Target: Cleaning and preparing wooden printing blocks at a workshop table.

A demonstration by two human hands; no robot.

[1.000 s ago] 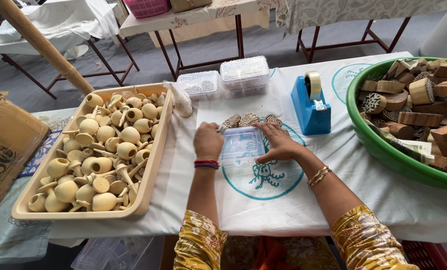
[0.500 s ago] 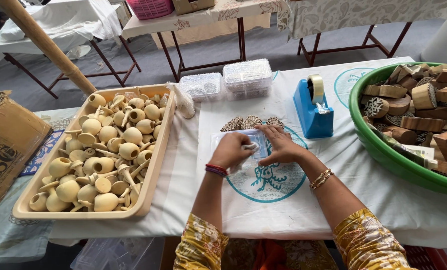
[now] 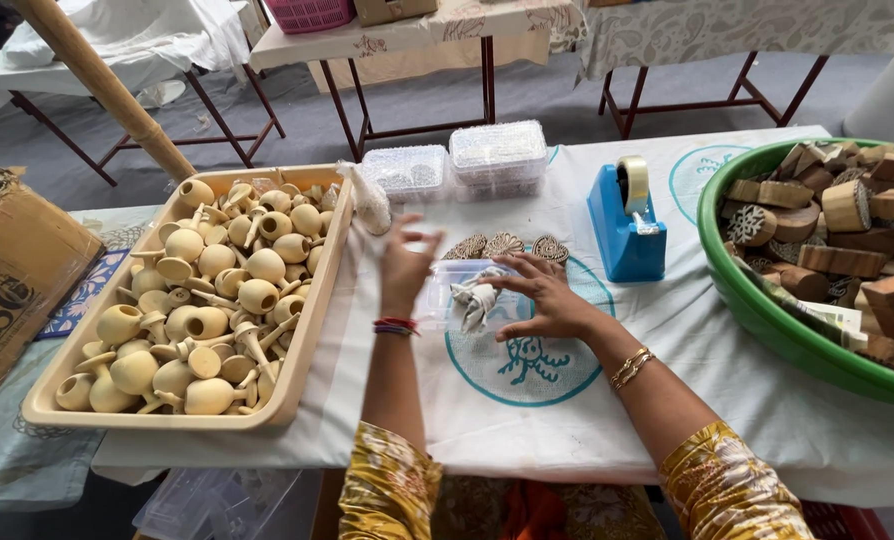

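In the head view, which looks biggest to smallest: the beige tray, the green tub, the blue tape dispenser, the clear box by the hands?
1. Beige tray
2. Green tub, cut off at the edge, so possibly larger
3. Tape dispenser and clear box: too alike to rank

Beige tray [image 3: 307,330] lying at left, holding pale wooden knobs [image 3: 207,300]. Blue tape dispenser [image 3: 625,225] standing mid-table. Green basin [image 3: 757,290] sitting at right, holding carved wooden blocks [image 3: 847,215]. Cardboard box [image 3: 17,270] resting at far left.
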